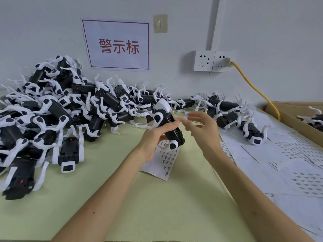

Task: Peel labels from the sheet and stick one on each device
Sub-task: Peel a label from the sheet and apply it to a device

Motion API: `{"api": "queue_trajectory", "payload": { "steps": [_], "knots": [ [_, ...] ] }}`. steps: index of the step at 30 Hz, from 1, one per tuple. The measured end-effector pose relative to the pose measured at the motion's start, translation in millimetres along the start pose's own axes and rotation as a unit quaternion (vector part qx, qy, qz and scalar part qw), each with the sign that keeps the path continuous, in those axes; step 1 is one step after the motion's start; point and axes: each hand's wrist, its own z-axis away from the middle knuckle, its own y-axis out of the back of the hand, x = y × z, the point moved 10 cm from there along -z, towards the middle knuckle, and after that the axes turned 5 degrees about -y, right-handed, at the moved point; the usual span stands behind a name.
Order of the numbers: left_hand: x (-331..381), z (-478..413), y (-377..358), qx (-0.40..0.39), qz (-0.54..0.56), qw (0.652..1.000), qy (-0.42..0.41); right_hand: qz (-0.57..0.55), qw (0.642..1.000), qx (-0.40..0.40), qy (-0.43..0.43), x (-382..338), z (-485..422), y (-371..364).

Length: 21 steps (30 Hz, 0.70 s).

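Observation:
My left hand (157, 135) grips a black-and-white device (167, 124) with white leg-like arms, holding it tilted above the table. My right hand (201, 126) hovers just right of it, thumb and forefinger close together near the device's side; whether a label sits on the fingertips is too small to tell. A label sheet (164, 163) with rows of small printed labels lies on the table under the device.
A big pile of the same devices (57, 110) covers the table's left and back. More devices (251, 131) and used label sheets (297, 172) lie at right. A cardboard box (297, 119) stands at far right, a yellow cable (253, 86) runs from the wall socket.

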Motion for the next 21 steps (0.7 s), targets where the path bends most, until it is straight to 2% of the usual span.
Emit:
{"api": "queue_trajectory", "payload": {
  "steps": [5, 9, 16, 21],
  "knots": [
    [-1.2, -2.6, 7.6, 0.013, 0.021, 1.0, 0.005, -0.107, 0.984, -0.089, -0.114, 15.9, 1.6, -13.5],
    [-0.9, -2.8, 2.6, -0.002, 0.01, 1.0, 0.006, -0.197, 0.959, -0.13, -0.157, 18.6, 4.2, -22.3],
    [1.5, -2.0, 0.1, -0.005, 0.033, 0.999, 0.006, -0.217, 0.952, -0.14, -0.163, 16.1, 7.1, -24.0],
    [1.9, -1.3, -0.7, -0.002, 0.027, 1.0, 0.01, -0.2, 0.961, -0.114, -0.153, 13.7, 7.0, -20.1]
  ]
}}
